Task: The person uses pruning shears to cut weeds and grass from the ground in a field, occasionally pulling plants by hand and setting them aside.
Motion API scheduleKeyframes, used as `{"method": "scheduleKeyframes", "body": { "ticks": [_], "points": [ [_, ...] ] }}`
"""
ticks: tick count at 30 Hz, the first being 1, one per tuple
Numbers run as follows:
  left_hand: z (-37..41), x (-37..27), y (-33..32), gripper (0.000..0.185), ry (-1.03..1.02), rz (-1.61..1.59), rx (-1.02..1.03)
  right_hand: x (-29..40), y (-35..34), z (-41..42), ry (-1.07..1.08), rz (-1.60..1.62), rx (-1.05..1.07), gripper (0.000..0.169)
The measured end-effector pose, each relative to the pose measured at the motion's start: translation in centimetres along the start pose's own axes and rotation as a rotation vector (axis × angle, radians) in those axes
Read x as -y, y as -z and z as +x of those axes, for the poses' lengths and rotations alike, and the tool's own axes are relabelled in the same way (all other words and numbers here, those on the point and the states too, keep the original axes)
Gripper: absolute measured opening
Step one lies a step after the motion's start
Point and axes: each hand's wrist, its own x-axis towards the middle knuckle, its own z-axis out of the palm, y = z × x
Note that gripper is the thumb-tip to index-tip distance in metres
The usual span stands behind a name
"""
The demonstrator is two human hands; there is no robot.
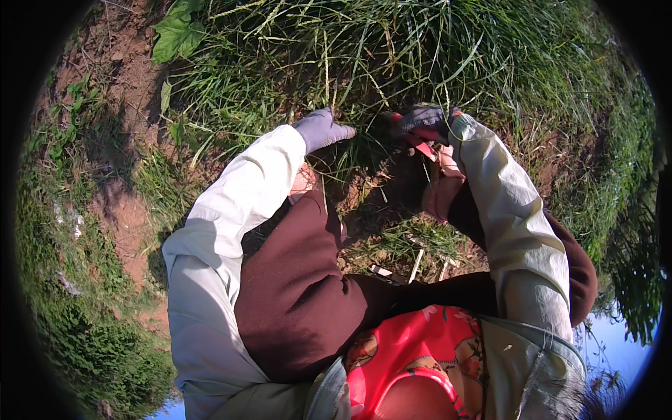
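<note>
My left hand, in a grey-purple work glove, reaches into the tall grass. Its thumb points right, towards the other hand, and blades pass around it. The fingers are partly hidden, so I cannot tell whether they grip any stems. My right hand, gloved in dark grey with red, is curled around a red handle. The handle's end sticks out below the palm, towards my foot. Whatever is attached to its far end is lost in shadow and grass. A narrow gap of shaded grass separates both hands.
My bent leg in brown trousers and my feet, one of them in a pinkish shoe, lie close below the hands. Bare reddish soil runs along the left. A broad green leaf stands at upper left. Pale sticks lie between my legs.
</note>
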Motion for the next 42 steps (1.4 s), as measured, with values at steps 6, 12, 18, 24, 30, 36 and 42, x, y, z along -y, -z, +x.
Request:
{"method": "scheduleKeyframes", "body": {
  "ticks": [6, 12, 18, 24, 30, 36, 42],
  "points": [
    [3.1, 1.5, -1.7, 0.084, -0.065, -0.255, 0.065, -1.3, -0.8, -0.2, -0.034, 0.218, -0.199, 0.027],
    [4.7, 3.9, -3.6, 0.089, 0.009, -0.377, 0.083, 2.1, 0.2, 2.7, -0.565, 0.517, -0.041, 0.038],
    [3.1, 1.0, -2.1, 0.090, 0.056, -0.226, 0.051, 1.2, -1.8, 1.1, -0.463, 0.648, -0.289, 0.039],
    [5.5, 3.5, -3.0, 0.085, -0.041, -0.239, 0.073, -1.7, -3.5, 2.9, -0.613, 0.395, -0.293, 0.041],
    [3.4, 2.4, -1.7, 0.071, -0.010, -0.086, -0.020, 6.0, -4.6, 4.5, -0.683, 0.470, -0.471, 0.047],
    [4.6, 3.4, -2.6, 0.072, -0.029, -0.126, -0.072, 5.3, -6.3, 4.9, -0.717, 0.776, -0.584, 0.031],
    [3.8, 2.1, -2.1, 0.067, -0.016, -0.216, -0.022, 6.1, -7.0, 7.2, -0.728, 0.695, -0.753, 0.029]
  ]
}}
